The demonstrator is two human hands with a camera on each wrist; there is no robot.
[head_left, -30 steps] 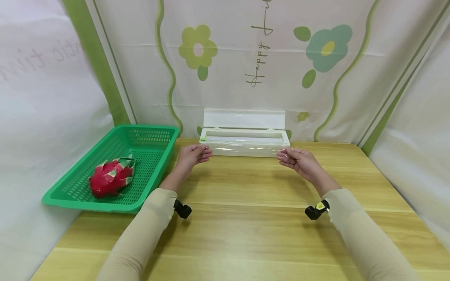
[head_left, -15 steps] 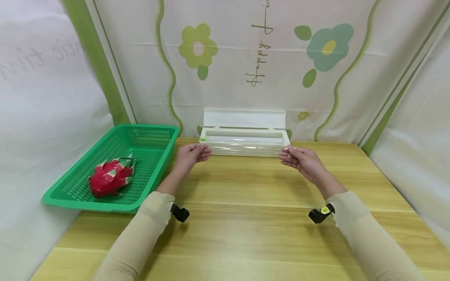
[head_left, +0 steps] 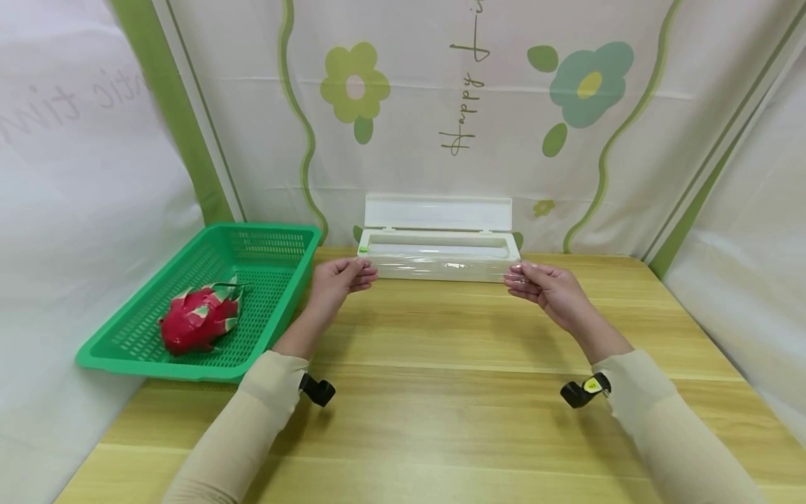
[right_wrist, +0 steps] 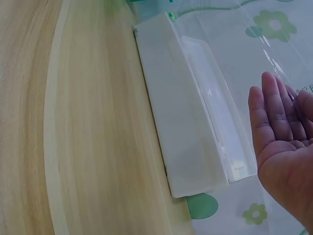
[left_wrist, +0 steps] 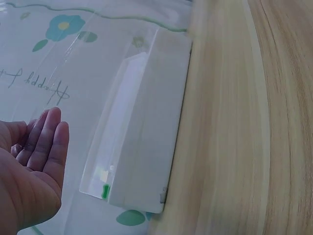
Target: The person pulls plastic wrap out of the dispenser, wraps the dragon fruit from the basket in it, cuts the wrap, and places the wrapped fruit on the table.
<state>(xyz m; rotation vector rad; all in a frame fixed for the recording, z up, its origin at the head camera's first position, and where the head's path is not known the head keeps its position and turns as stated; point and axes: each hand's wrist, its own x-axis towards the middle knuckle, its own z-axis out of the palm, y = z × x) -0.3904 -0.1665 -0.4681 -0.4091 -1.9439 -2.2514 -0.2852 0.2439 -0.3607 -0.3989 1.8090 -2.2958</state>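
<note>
A clear sheet of plastic wrap [head_left: 434,267] stretches between both hands, in front of a long white wrap dispenser box [head_left: 439,245]. My left hand [head_left: 338,278] pinches one end of the film between thumb and fingers. At the other end my right hand [head_left: 546,288] pinches the film the same way. The box stands at the back of the table with its lid [head_left: 439,213] raised, and a white roll lies inside. In the left wrist view, the left hand [left_wrist: 36,166] is beside the box's opening; the right wrist view shows the right hand [right_wrist: 283,142] likewise.
On the left stands a green plastic basket [head_left: 264,280] with a red dragon fruit [head_left: 198,320] in it. A wooden table [head_left: 428,406] spreads in front of the box. Behind it hangs a flower-printed curtain [head_left: 415,140], with white cloth at both sides.
The hands have moved slightly apart, the right one a little to the right, with the film still pinched between them. Both forearms have shifted outward. Box, basket and dragon fruit have stayed put.
</note>
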